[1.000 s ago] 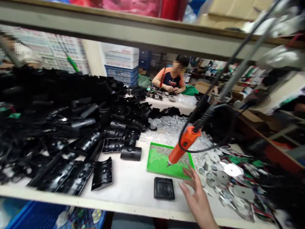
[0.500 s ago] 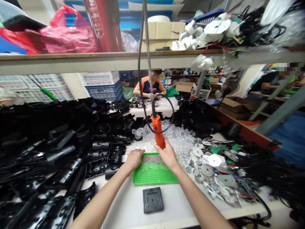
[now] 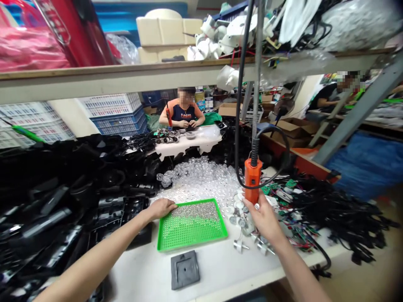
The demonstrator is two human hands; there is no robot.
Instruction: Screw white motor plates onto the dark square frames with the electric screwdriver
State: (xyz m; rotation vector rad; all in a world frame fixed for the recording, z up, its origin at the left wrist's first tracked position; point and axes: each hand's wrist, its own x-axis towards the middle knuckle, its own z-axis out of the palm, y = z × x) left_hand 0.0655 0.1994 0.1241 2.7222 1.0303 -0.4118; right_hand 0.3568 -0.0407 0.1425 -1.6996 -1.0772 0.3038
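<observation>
My right hand [image 3: 264, 218] is wrapped round the lower end of an orange electric screwdriver [image 3: 252, 178], which hangs upright from a cable and a coiled spring. Its tip is hidden by the hand. Beneath it lie white motor parts [image 3: 244, 220]. My left hand [image 3: 162, 209] is closed at the far left corner of a green perforated tray [image 3: 192, 242], fingers on the rim. Small shiny screws [image 3: 200, 211] are heaped along the tray's far side. A dark grey square block [image 3: 185, 270] with a recess lies in front of the tray.
Clear plastic parts [image 3: 201, 178] are piled behind the tray. Black plastic housings [image 3: 53, 209] crowd the left, and wired parts and black cables [image 3: 333, 209] the right. A shelf beam [image 3: 126, 77] crosses overhead. Another person [image 3: 182, 111] sits across the table.
My right hand has carried the screwdriver from above the tray to the right, over the motor parts. The left hand stays at the tray's corner. The view has swung right.
</observation>
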